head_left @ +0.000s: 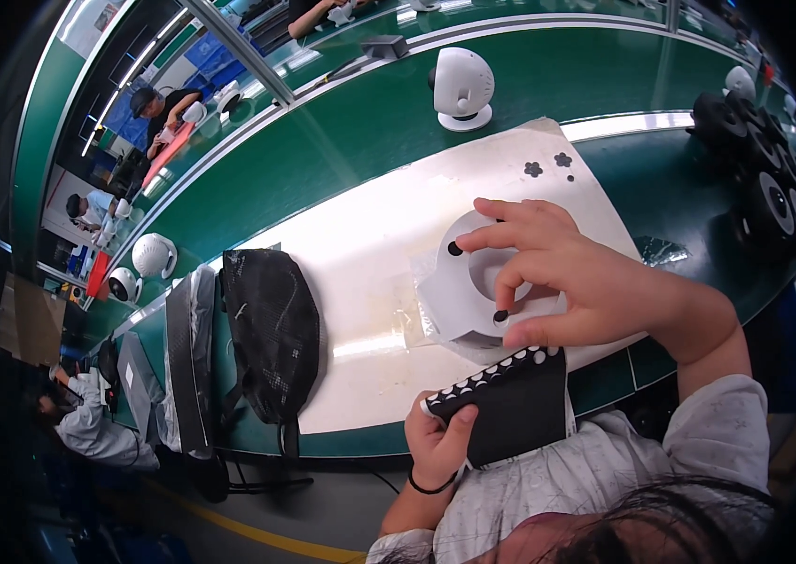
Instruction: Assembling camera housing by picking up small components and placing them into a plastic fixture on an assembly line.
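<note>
My left hand (440, 440) is closed on the edge of a black sheet (518, 409) near the table's front edge. White round spots and black dots line the sheet's upper edge. Over a round white ring-shaped part (459, 305), my right hand (558, 268) has its fingers spread apart. One fingertip is at a small black round pad (455, 248) on the ring's left side. The index fingertip is at a second black pad (500, 317) near the ring's front; whether it sticks to the ring or the finger I cannot tell. Part of the ring is hidden under this hand.
Beneath the ring lies a pale board (360, 376) on the green table (323, 179). A black mesh pouch (271, 334) is at left. A white rounded device (464, 86) stands behind; several black round parts (764, 179) sit far right. Black flower-shaped pieces (533, 169) lie on the board.
</note>
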The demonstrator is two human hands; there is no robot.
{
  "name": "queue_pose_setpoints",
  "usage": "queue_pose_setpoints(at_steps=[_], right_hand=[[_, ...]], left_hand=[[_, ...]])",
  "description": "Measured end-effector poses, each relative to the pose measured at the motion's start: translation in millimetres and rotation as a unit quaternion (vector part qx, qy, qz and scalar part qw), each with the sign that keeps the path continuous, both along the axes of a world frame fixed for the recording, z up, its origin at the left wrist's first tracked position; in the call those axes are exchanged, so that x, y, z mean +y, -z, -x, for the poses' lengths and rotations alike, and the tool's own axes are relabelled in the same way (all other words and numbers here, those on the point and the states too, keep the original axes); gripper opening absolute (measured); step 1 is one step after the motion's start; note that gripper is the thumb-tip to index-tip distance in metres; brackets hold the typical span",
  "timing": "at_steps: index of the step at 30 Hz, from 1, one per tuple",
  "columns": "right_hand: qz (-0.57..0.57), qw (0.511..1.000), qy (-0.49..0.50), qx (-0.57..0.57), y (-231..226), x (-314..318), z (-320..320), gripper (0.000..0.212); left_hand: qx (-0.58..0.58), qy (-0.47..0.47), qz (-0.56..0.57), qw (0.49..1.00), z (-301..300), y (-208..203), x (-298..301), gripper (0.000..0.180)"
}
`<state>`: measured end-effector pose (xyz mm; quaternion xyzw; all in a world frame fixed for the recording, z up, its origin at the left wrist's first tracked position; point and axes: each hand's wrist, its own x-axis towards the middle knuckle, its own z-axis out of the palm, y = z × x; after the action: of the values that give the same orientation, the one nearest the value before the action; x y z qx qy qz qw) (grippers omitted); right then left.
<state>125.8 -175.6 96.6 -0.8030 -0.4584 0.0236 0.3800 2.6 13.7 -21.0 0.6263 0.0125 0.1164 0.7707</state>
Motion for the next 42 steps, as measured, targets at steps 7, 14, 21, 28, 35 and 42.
queue_pose_setpoints(at_steps=[7,14,21,28,35,42], right_hand=[[0.012,1.000,0.000,-0.024,0,-2,-2,0.016],[-0.015,0.999,-0.028,0.002,0,-2,-1,0.009],[0.011,1.000,-0.013,-0.020,0,0,0,0.003],[-0.066,0.996,0.018,0.052,6,0,0,0.002],[0.016,0.999,0.002,-0.044,-7,-5,2,0.005],[0.088,0.976,0.025,-0.195,-12,-11,16,0.013]], left_hand=[[0.003,0.001,0.002,1.000,-1,-1,-2,0.015],[0.000,0.003,0.007,1.000,0,-3,-3,0.015],[-0.004,0.003,0.004,1.000,-1,-2,-4,0.017],[0.000,0.015,0.006,1.000,-2,-1,-3,0.015],[0.012,0.014,0.024,1.000,-2,-2,-5,0.015],[0.009,0.010,0.030,0.999,-2,-2,-6,0.015]])
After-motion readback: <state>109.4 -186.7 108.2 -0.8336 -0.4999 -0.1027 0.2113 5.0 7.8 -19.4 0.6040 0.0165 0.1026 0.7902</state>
